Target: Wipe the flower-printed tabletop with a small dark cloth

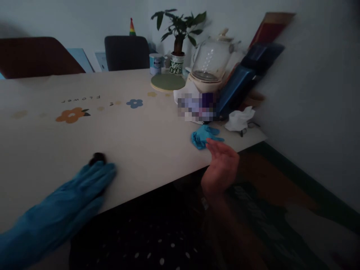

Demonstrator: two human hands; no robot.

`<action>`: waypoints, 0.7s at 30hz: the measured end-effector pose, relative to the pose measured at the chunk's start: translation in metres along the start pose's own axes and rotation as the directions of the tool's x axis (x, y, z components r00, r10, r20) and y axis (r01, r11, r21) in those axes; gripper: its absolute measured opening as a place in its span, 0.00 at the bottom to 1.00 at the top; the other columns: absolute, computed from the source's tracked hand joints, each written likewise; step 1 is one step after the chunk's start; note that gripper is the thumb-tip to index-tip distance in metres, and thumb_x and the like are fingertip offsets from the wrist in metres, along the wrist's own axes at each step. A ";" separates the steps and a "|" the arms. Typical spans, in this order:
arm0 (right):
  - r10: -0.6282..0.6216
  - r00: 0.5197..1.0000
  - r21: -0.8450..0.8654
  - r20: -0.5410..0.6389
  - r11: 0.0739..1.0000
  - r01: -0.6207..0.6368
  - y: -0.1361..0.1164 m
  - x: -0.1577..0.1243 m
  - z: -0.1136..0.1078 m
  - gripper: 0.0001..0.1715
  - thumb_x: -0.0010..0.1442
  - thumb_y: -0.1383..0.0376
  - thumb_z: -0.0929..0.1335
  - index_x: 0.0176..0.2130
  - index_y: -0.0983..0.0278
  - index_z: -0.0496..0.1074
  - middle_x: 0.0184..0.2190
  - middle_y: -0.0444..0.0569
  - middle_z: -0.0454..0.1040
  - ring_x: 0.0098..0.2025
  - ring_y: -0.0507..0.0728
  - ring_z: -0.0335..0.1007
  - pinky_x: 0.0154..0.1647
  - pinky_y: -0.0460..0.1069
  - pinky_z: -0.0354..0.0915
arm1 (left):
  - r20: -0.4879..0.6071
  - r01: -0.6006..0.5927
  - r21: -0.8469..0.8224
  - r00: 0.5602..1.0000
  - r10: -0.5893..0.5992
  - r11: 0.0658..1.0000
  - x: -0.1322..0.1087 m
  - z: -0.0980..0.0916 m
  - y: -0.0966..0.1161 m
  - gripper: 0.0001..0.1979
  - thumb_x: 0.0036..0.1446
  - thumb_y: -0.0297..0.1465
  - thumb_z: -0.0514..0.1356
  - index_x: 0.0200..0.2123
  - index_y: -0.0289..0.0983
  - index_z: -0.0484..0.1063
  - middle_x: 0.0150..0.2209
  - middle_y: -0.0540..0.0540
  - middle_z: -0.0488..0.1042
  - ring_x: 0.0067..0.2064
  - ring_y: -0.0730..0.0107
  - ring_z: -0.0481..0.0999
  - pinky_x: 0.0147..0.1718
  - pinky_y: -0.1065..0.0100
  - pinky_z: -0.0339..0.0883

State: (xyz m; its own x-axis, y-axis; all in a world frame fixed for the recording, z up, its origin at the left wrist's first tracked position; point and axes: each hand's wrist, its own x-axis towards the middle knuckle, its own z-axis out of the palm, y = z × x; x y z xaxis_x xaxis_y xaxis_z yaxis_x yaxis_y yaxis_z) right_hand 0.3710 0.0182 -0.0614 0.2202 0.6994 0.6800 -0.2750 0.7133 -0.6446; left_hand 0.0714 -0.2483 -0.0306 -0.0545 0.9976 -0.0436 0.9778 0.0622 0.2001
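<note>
My left hand point(84, 187) wears a long blue rubber glove and is over the white table at the lower left. Its fingers are closed about a small black object point(98, 158), which pokes out past the fingertips; most of it is hidden and blurred. Bare and without a glove, my right hand point(221, 167) is at the table's front edge, fingers stretched out and side by side. Its fingertips reach a crumpled blue glove point(203, 136) lying on the table; whether they touch it I cannot tell. I see nothing held in the right hand.
Along the wall stand a glass kettle point(212, 60), tilted blue boxes point(236, 88) and a crumpled white tissue point(239, 119). Farther back are a green round mat point(168, 81), a can point(155, 63) and a potted plant point(177, 62). Chairs point(127, 52) line the far side.
</note>
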 end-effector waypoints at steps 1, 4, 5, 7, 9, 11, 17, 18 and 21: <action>-0.018 1.000 -0.014 0.009 1.000 0.018 -0.001 0.000 -0.003 0.11 0.77 0.67 0.66 0.53 0.63 0.78 0.50 0.49 0.78 0.55 0.55 0.79 0.59 0.50 0.75 | 0.011 -0.077 -0.008 0.997 0.077 0.997 0.020 0.002 0.015 0.38 0.75 0.39 0.52 0.81 0.62 0.37 0.80 0.56 0.45 0.80 0.48 0.51 0.76 0.42 0.56; -0.015 1.000 -0.057 0.017 0.998 0.016 -0.004 0.002 -0.012 0.12 0.78 0.65 0.65 0.54 0.62 0.78 0.50 0.50 0.78 0.56 0.56 0.79 0.60 0.51 0.75 | 0.022 -0.310 -0.068 0.950 0.312 0.948 0.084 0.001 0.067 0.34 0.77 0.41 0.53 0.81 0.52 0.49 0.80 0.51 0.49 0.80 0.49 0.51 0.76 0.47 0.57; -0.002 1.000 -0.069 0.013 0.998 0.003 -0.005 0.003 -0.015 0.12 0.78 0.65 0.66 0.54 0.62 0.77 0.51 0.50 0.78 0.56 0.56 0.78 0.60 0.52 0.74 | 0.020 -0.383 -0.089 0.922 0.386 0.919 0.104 -0.001 0.085 0.32 0.78 0.40 0.52 0.81 0.47 0.52 0.80 0.49 0.51 0.80 0.49 0.51 0.77 0.49 0.55; 0.017 1.000 -0.096 -0.013 0.995 -0.018 -0.008 0.003 -0.022 0.11 0.78 0.66 0.66 0.54 0.63 0.77 0.50 0.51 0.78 0.56 0.56 0.78 0.60 0.53 0.74 | 0.005 -0.536 -0.124 0.841 0.541 0.835 0.139 -0.003 0.119 0.30 0.78 0.37 0.52 0.79 0.39 0.57 0.79 0.44 0.54 0.80 0.51 0.51 0.79 0.51 0.51; 0.022 0.998 -0.132 -0.055 0.991 -0.029 -0.010 0.004 -0.027 0.09 0.77 0.66 0.67 0.53 0.66 0.75 0.49 0.51 0.78 0.55 0.57 0.78 0.59 0.53 0.74 | -0.013 -0.664 -0.133 0.744 0.668 0.736 0.167 -0.002 0.149 0.29 0.78 0.34 0.51 0.77 0.32 0.60 0.78 0.40 0.57 0.80 0.51 0.52 0.80 0.52 0.46; 0.012 0.997 -0.159 -0.079 0.987 -0.024 -0.011 0.006 -0.030 0.08 0.77 0.67 0.67 0.52 0.67 0.75 0.49 0.52 0.78 0.55 0.57 0.79 0.58 0.53 0.75 | -0.029 -0.734 -0.113 0.676 0.736 0.670 0.189 0.003 0.173 0.28 0.78 0.33 0.52 0.75 0.29 0.62 0.77 0.38 0.58 0.80 0.52 0.52 0.81 0.53 0.40; -0.008 0.997 -0.149 -0.081 0.989 -0.004 -0.011 0.009 -0.028 0.09 0.75 0.69 0.67 0.52 0.67 0.76 0.48 0.53 0.78 0.54 0.57 0.79 0.57 0.51 0.76 | -0.074 -0.718 -0.096 0.695 0.715 0.689 0.200 0.013 0.184 0.29 0.80 0.35 0.45 0.78 0.31 0.53 0.79 0.41 0.53 0.82 0.60 0.47 0.81 0.54 0.39; -0.002 0.997 -0.140 -0.075 0.990 -0.009 -0.011 0.009 -0.027 0.09 0.75 0.70 0.67 0.52 0.67 0.76 0.48 0.53 0.78 0.55 0.57 0.79 0.57 0.51 0.76 | -0.064 -0.703 -0.101 0.710 0.701 0.704 0.193 0.010 0.176 0.30 0.81 0.36 0.44 0.79 0.32 0.51 0.80 0.41 0.52 0.82 0.60 0.46 0.81 0.53 0.41; 0.001 0.998 -0.138 -0.062 0.990 -0.009 -0.012 0.008 -0.022 0.09 0.75 0.69 0.68 0.52 0.67 0.76 0.48 0.53 0.78 0.54 0.57 0.79 0.57 0.52 0.76 | -0.014 -0.613 -0.122 0.788 0.616 0.781 0.162 -0.003 0.144 0.32 0.80 0.39 0.48 0.81 0.37 0.48 0.80 0.41 0.49 0.81 0.56 0.49 0.79 0.51 0.50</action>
State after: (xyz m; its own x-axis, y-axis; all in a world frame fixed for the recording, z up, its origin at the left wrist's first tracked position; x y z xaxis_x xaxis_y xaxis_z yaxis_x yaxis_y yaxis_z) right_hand 0.3972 0.0159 -0.0558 0.2779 0.7012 0.6566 -0.1455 0.7063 -0.6928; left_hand 0.2025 -0.0777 -0.0059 0.5566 0.8244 0.1024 0.7721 -0.5589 0.3024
